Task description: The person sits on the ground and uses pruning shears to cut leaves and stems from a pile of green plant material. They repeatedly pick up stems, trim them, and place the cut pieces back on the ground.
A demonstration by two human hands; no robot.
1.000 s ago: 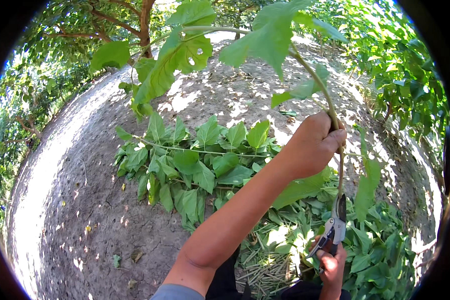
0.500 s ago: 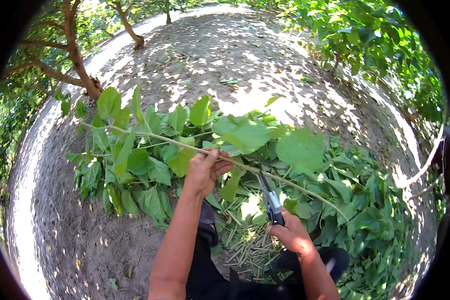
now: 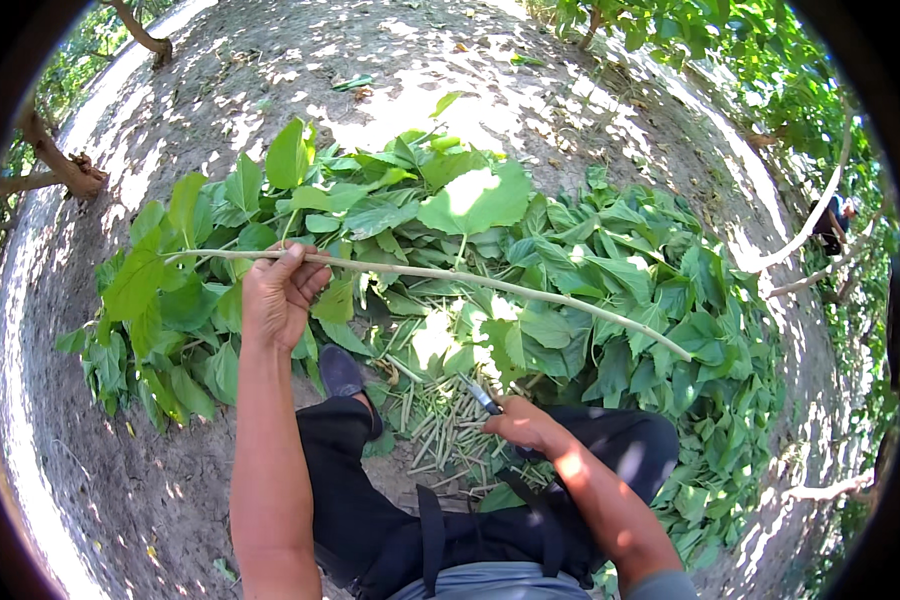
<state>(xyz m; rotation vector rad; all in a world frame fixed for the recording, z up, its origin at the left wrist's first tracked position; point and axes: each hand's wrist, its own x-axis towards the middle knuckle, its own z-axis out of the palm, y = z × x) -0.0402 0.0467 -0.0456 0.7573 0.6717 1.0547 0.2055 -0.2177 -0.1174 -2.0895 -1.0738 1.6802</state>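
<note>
A long leafy branch lies level across the view, its right part bare and its left part still bearing broad green leaves. Thumb and fingers of my left hand pinch it left of its middle. Lower down, my right hand grips pruning shears, blades pointing up and left, apart from the branch. The handles are mostly hidden in the fist. Below the blades, several short cut stem pieces are heaped on the ground between my legs.
A large pile of cut leaves spreads beyond my feet and down the right side. My shoe stands beside the stem pieces. Tree trunks rise at the left. A bare pale limb and another person are at the right.
My left hand has shifted left along with the branch. My right hand has drawn the shears down and away from the stem. The view has tilted, showing more of my lap.
</note>
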